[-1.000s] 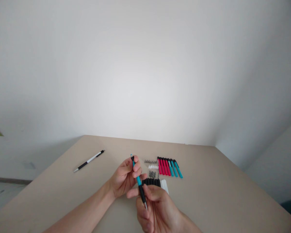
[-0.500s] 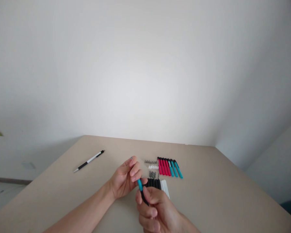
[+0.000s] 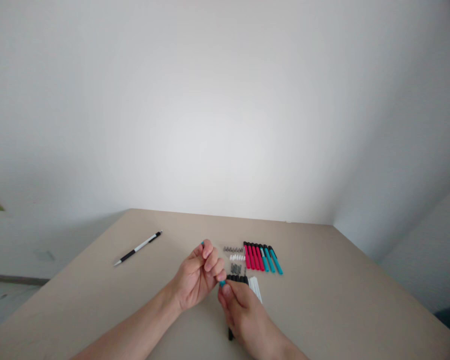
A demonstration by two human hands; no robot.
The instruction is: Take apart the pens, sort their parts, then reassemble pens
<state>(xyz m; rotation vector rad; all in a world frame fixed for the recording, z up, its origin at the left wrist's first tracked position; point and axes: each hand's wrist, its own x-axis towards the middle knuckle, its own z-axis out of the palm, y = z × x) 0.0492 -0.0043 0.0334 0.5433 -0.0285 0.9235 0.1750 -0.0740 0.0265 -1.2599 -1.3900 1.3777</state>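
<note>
A blue pen barrel (image 3: 222,283) shows as a short piece between my two hands. The fingers of my left hand (image 3: 198,275) are curled round its upper part, and a bit of blue peeks out at the fingertips. Just below, my right hand (image 3: 245,312) is closed over the lower part. A black grip end (image 3: 230,333) sticks out beneath that hand. Most of the pen is hidden by fingers, so I cannot tell how its parts join.
Right of my hands lie red barrels (image 3: 253,256), blue barrels (image 3: 273,260), springs (image 3: 233,249), small white pieces (image 3: 237,258), small grey parts (image 3: 236,269), black grips (image 3: 238,278) and white refills (image 3: 255,288). A white and black pen (image 3: 138,247) rests at left. Behind the table (image 3: 322,290) stands a wall.
My right hand has turned palm down and moved slightly up and right, closer to my left hand. Less of the blue barrel shows between them. The table items have not moved.
</note>
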